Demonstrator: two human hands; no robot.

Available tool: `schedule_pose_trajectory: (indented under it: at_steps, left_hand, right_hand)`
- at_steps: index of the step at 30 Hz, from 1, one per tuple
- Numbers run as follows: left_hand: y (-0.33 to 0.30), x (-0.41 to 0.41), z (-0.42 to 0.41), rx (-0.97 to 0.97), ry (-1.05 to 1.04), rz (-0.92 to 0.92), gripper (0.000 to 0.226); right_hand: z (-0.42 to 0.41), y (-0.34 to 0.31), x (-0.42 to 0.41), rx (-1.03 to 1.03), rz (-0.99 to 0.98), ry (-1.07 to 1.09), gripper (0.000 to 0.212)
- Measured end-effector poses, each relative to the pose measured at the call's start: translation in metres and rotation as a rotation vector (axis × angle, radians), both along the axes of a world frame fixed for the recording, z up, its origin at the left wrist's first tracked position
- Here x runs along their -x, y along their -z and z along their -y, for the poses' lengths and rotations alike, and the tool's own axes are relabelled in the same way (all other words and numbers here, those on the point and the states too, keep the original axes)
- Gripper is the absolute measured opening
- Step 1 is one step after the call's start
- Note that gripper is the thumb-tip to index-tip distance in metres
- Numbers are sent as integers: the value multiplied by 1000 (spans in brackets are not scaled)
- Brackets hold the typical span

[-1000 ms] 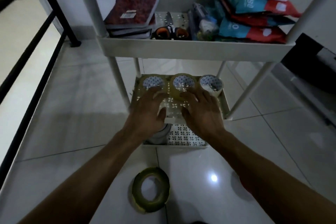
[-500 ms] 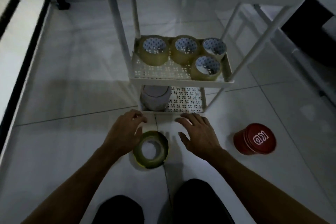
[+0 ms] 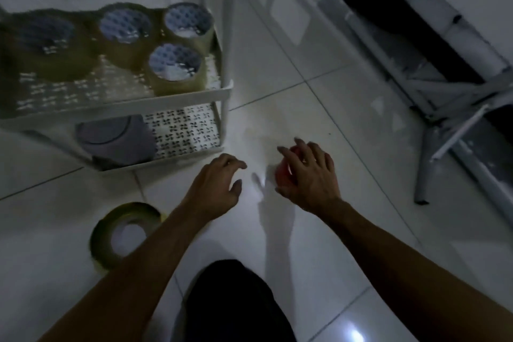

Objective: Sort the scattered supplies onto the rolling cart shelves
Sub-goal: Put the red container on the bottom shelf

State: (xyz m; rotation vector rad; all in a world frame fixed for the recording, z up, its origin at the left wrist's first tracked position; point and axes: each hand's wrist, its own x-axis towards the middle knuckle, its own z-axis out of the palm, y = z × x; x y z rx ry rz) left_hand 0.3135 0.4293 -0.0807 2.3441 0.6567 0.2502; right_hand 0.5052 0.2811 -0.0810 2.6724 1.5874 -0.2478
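A red round tin (image 3: 282, 175) stands on the white floor tiles to the right of the cart. My right hand (image 3: 311, 178) lies over it with fingers and thumb curved around its sides. My left hand (image 3: 216, 186) hovers just left of it, fingers loosely curled and holding nothing. A yellow-green tape roll (image 3: 122, 230) lies on the floor at the lower left, partly behind my left forearm. The white cart (image 3: 166, 100) carries several brown tape rolls (image 3: 175, 69) on its middle shelf. A grey round container (image 3: 116, 141) sits on the bottom shelf.
A grey metal frame (image 3: 427, 125) with a leg on the floor stands at the right, with dark furniture behind it. My dark-clothed knee (image 3: 236, 300) is at the bottom centre. The cart's corner post rises beside the tape rolls.
Both hands have moved right, away from the floor tape roll. My right hand has come down onto the red tin. The view has swung to the right and downward.
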Motion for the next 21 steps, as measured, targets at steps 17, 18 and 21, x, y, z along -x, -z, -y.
schedule_pose_trajectory:
  at_steps: [17, 18, 21]
  left_hand:
    - [12, -8, 6, -55, -83, -40, 48]
    - [15, 2, 4, -68, -96, -51, 48]
    - [22, 37, -4, -114, -153, -101, 50]
  right_hand:
    - [17, 39, -15, -292, -340, 277, 116]
    - [15, 39, -12, -309, -344, 286, 116]
    - [1, 41, 6, -335, -367, 260, 116]
